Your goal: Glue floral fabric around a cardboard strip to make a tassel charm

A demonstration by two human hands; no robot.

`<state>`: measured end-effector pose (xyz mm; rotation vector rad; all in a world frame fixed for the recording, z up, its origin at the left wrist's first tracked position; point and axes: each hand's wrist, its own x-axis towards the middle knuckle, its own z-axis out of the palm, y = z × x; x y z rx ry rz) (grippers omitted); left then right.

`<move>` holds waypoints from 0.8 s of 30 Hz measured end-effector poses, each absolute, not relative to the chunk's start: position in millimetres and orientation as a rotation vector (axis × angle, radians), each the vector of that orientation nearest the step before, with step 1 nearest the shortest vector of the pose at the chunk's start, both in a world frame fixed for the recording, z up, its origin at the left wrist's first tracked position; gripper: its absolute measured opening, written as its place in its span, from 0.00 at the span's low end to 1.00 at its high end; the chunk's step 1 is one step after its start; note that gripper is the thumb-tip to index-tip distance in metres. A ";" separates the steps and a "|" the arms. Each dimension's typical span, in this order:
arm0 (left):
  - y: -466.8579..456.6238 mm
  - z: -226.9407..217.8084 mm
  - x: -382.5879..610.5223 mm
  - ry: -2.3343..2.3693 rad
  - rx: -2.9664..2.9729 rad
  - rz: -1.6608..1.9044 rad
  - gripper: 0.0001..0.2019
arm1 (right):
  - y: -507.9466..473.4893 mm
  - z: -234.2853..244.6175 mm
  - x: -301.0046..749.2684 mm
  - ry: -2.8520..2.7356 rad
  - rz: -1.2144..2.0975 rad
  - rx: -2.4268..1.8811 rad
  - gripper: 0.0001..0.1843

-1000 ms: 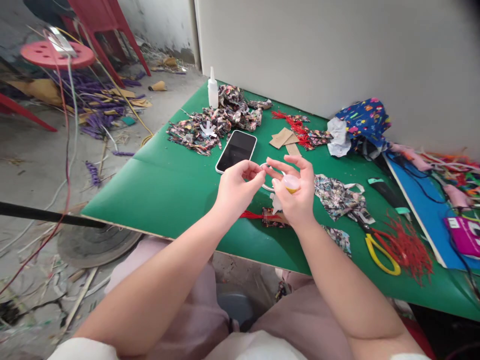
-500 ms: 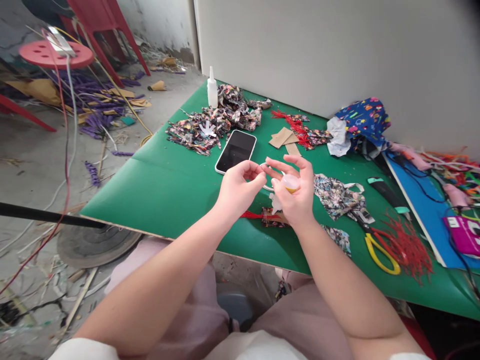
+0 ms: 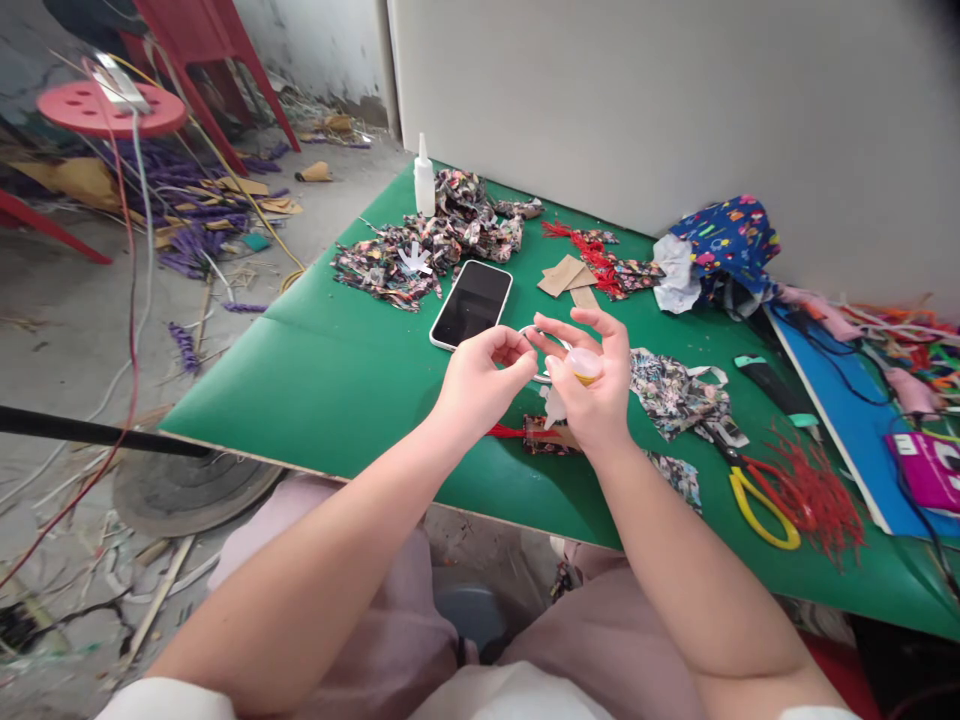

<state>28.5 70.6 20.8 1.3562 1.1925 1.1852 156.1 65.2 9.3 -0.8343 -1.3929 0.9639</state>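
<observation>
White ring [image 3: 531,329] pinched between left hand [image 3: 480,385] and right hand [image 3: 594,400], mid desk [image 3: 337,380], near phone [image 3: 472,303]. Right hand also grips yellow-capped bottle [image 3: 581,367]. Since a second ago: grips unchanged, left hand nudged right.

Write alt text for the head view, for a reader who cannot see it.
Seen from above, a person's left hand and right hand hold a thin white ring over a green table, the right hand also gripping a small yellow-capped bottle. A dark phone lies beyond, with patterned fabric scraps behind it and yellow-handled scissors to the right.
</observation>
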 end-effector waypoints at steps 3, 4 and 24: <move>69.7 20.9 28.5 1.183 1.350 1.178 0.02 | 65.6 9.0 156.6 -1.385 0.971 -0.817 0.21; 69.8 20.5 28.3 1.184 1.345 1.178 0.02 | 65.7 8.8 156.7 -1.382 0.972 -0.807 0.21; 73.6 17.2 28.8 1.128 1.136 1.225 0.05 | 63.6 7.2 156.5 -1.452 0.934 -0.819 0.21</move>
